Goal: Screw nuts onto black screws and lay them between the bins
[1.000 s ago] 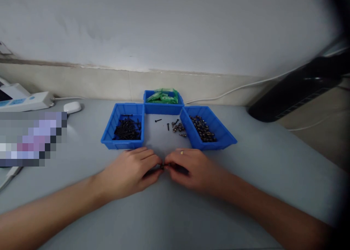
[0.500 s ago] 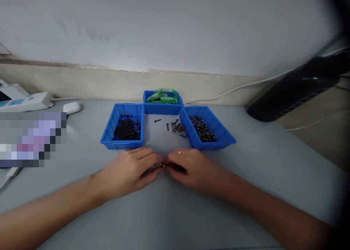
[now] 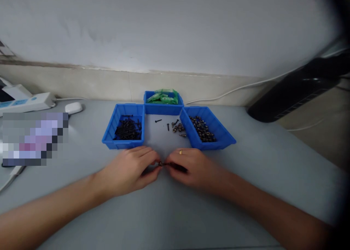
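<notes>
Metal fitting (image 3: pixel 160 164), clamped in the left hand (image 3: pixel 132 170), meets a dark screw (image 3: pixel 165 164) pinched by the right hand (image 3: pixel 199 168) above the worktop (image 3: pixel 164 213), apparently mid-joining, calling for steady alignment.

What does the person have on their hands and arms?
The left hand and right hand are both ungloved, and the forearms show no sleeves, watch or bracelet. A gold-coloured ring sits on a finger of the right hand.
</notes>
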A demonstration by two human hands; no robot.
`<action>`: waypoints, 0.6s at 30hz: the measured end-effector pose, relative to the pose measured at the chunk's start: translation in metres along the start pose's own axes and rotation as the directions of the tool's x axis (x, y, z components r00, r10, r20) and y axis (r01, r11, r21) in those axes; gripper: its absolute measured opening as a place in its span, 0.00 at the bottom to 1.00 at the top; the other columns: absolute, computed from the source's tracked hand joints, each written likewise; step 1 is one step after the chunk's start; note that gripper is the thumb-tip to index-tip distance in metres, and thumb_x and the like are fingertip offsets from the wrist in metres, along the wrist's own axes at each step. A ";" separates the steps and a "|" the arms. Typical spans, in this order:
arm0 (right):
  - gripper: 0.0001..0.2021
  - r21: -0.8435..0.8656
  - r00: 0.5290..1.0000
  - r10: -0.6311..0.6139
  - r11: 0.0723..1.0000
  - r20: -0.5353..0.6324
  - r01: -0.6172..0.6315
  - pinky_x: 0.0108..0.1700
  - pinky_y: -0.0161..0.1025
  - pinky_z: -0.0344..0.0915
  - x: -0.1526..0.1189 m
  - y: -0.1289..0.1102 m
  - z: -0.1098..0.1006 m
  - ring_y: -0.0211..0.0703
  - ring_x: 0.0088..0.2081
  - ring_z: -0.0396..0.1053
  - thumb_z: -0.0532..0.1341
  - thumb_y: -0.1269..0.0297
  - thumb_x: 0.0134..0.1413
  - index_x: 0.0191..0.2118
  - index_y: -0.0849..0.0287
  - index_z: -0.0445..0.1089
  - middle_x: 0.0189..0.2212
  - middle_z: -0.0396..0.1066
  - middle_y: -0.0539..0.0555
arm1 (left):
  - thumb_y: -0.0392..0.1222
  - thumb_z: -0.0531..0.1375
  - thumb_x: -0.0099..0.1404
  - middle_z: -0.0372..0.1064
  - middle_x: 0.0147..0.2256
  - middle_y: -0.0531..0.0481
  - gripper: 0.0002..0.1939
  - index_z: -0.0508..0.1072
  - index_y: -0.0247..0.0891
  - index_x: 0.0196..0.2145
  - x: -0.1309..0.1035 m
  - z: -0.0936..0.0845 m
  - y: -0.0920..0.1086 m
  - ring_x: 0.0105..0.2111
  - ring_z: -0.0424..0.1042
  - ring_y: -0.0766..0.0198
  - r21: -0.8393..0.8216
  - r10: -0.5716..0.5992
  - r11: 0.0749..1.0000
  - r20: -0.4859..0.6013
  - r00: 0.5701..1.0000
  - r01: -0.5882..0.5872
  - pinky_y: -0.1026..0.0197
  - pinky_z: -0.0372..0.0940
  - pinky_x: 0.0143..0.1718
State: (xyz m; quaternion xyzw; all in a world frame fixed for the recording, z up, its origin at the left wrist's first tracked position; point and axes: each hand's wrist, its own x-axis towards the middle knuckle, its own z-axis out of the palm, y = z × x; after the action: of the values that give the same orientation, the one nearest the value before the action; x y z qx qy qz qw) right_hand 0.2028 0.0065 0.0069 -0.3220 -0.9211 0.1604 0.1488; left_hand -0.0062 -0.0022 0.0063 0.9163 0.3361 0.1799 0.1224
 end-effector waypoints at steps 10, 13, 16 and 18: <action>0.07 0.004 0.999 -0.003 1.000 -0.036 0.003 0.31 0.34 0.58 -0.001 0.002 0.001 0.37 0.27 0.64 0.53 0.69 0.57 0.32 0.61 0.67 0.25 0.66 0.50 | 0.39 0.51 0.67 0.63 0.26 0.52 0.10 0.65 0.36 0.28 0.002 0.000 0.000 0.27 0.64 0.64 0.029 0.035 0.999 0.038 0.999 -0.036 0.62 0.57 0.28; 0.08 -0.001 0.998 -0.021 1.000 -0.058 0.021 0.31 0.34 0.58 -0.002 0.001 0.000 0.37 0.27 0.64 0.52 0.69 0.58 0.32 0.61 0.67 0.24 0.66 0.50 | 0.39 0.51 0.67 0.64 0.27 0.52 0.10 0.66 0.36 0.29 0.002 0.001 0.000 0.27 0.64 0.64 0.019 0.048 0.999 0.050 0.998 -0.050 0.62 0.58 0.28; 0.09 0.006 0.995 -0.039 0.999 -0.089 0.039 0.31 0.33 0.58 -0.002 -0.002 -0.001 0.36 0.27 0.64 0.52 0.68 0.59 0.32 0.61 0.67 0.24 0.66 0.50 | 0.38 0.49 0.68 0.65 0.28 0.51 0.10 0.67 0.35 0.31 0.001 0.001 0.000 0.28 0.64 0.63 -0.001 0.055 0.999 0.072 0.996 -0.055 0.61 0.59 0.29; 0.09 -0.001 0.991 -0.064 0.998 -0.116 0.064 0.31 0.33 0.58 -0.003 -0.005 -0.002 0.36 0.27 0.64 0.51 0.68 0.59 0.32 0.61 0.67 0.24 0.66 0.50 | 0.38 0.49 0.68 0.65 0.29 0.50 0.10 0.67 0.35 0.32 0.001 0.000 0.001 0.28 0.65 0.63 -0.015 0.066 0.998 0.081 0.994 -0.065 0.61 0.59 0.30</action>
State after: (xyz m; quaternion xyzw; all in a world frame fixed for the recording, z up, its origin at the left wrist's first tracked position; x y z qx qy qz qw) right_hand 0.2028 0.0013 0.0103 -0.3008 -0.9206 0.1380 0.2074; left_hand -0.0047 -0.0021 0.0065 0.9327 0.2993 0.1483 0.1358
